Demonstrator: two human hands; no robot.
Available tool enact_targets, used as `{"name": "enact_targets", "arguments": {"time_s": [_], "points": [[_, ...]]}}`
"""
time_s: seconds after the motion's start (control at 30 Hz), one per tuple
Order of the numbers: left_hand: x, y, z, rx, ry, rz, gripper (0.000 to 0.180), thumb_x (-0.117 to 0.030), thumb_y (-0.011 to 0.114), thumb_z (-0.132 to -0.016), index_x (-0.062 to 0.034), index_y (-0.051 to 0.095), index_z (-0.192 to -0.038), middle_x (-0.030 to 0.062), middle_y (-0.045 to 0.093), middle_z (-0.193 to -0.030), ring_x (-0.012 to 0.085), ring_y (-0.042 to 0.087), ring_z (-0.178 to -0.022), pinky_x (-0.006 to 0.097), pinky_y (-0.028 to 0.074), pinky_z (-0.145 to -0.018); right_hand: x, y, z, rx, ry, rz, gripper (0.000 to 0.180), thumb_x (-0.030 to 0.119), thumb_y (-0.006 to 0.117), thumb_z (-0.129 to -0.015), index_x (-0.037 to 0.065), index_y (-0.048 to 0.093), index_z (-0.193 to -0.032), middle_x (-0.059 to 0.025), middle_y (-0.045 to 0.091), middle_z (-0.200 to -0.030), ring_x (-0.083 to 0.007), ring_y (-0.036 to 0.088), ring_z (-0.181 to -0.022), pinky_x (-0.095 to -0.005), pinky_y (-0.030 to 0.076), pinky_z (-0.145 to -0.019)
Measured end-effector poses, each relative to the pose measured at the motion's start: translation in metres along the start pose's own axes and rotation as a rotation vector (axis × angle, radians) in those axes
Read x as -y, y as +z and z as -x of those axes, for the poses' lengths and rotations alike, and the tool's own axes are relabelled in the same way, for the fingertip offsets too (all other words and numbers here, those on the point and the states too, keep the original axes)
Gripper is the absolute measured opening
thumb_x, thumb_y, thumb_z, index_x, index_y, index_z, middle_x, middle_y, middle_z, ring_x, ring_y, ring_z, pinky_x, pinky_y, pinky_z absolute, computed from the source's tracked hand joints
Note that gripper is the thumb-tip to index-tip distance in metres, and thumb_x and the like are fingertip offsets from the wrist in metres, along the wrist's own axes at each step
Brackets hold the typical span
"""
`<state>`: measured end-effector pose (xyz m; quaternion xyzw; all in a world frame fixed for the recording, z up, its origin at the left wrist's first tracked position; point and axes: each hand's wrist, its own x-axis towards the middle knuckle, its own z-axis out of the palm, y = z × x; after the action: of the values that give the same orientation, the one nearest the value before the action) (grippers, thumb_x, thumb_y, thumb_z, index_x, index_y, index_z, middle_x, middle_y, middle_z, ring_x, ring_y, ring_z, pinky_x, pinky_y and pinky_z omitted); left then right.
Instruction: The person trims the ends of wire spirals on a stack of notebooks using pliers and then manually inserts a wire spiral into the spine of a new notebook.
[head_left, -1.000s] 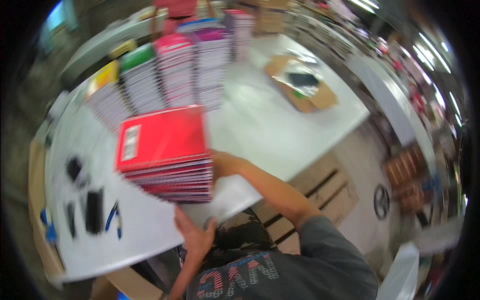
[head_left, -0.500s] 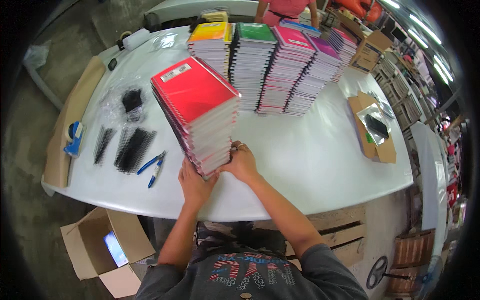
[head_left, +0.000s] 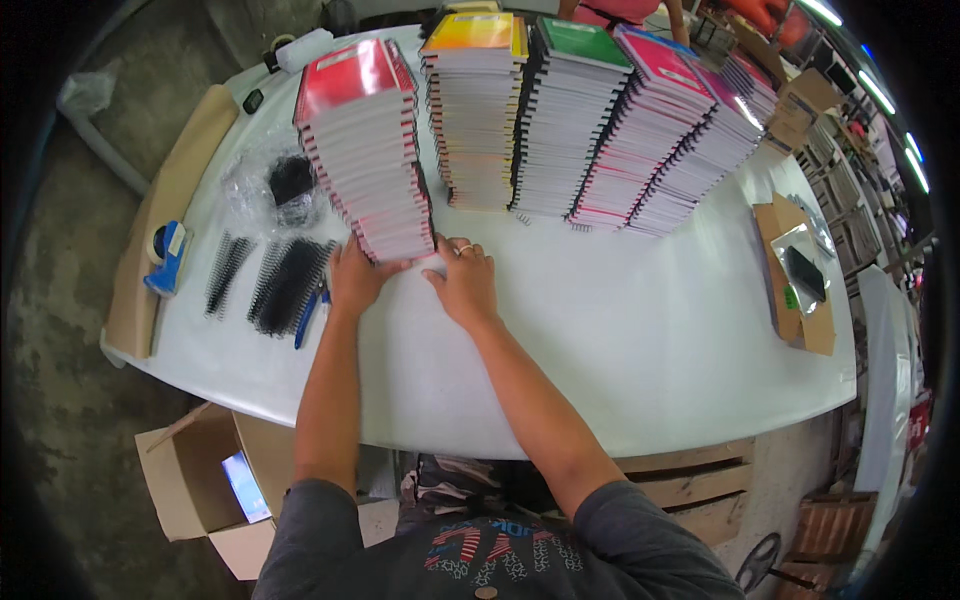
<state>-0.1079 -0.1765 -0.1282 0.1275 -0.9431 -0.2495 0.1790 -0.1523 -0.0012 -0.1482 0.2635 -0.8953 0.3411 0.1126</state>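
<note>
A tall stack of red-covered spiral notebooks [head_left: 375,165] stands on the white table at the left end of a row of stacks. My left hand [head_left: 357,277] touches its lower left corner, thumb stretched along the front of the base. My right hand [head_left: 466,281] is at the lower right corner, fingers against the stack and thumb apart from it. Both hands are open, and some fingertips are hidden at the sides. Right of it stand a yellow notebook stack [head_left: 475,125], a green one [head_left: 572,130], a pink one [head_left: 650,135] and a purple one [head_left: 710,150].
Black spiral coils [head_left: 285,285], blue-handled pliers [head_left: 308,312] partly behind my left forearm, plastic wrap [head_left: 262,195] and a blue tape dispenser [head_left: 168,262] lie left. An opened cardboard box [head_left: 815,320] rests right. Another box [head_left: 170,490] stands below the table. A person [head_left: 625,8] is beyond the stacks.
The red notebook stack has moved away from me, next to the yellow stack, and stands straighter. My hands followed it and loosened, the right thumb coming away from the base.
</note>
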Motion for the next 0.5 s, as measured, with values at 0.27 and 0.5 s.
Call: {"name": "enact_targets", "arguments": {"time_s": [0.27, 0.5], "points": [[0.009, 0.010, -0.062, 0.075, 0.049, -0.051, 0.071, -0.050, 0.075, -0.065, -0.0073, 0.055, -0.117, 0.0109, 0.059, -0.115, 0.0295, 0.052, -0.112, 0.047, 0.029, -0.101, -0.043, -0.016, -0.017, -0.342, 0.213, -0.178, 0.043, 0.014, 0.067, -0.075, 0.014, 0.058, -0.117, -0.0072, 0.058, -0.109, -0.0286, 0.051, -0.103, -0.0424, 0.038, -0.084], [0.022, 0.011, -0.096, 0.155, 0.014, 0.199, 0.078, -0.048, 0.080, -0.061, -0.0039, 0.051, -0.119, 0.0124, 0.061, -0.115, 0.0276, 0.055, -0.111, 0.036, 0.035, -0.099, -0.089, -0.066, -0.028, -0.791, 0.765, 0.128, 0.066, 0.009, 0.064, -0.072, 0.008, 0.034, -0.131, -0.0163, 0.045, -0.127, -0.0352, 0.033, -0.124, -0.0499, 0.021, -0.102]]}}
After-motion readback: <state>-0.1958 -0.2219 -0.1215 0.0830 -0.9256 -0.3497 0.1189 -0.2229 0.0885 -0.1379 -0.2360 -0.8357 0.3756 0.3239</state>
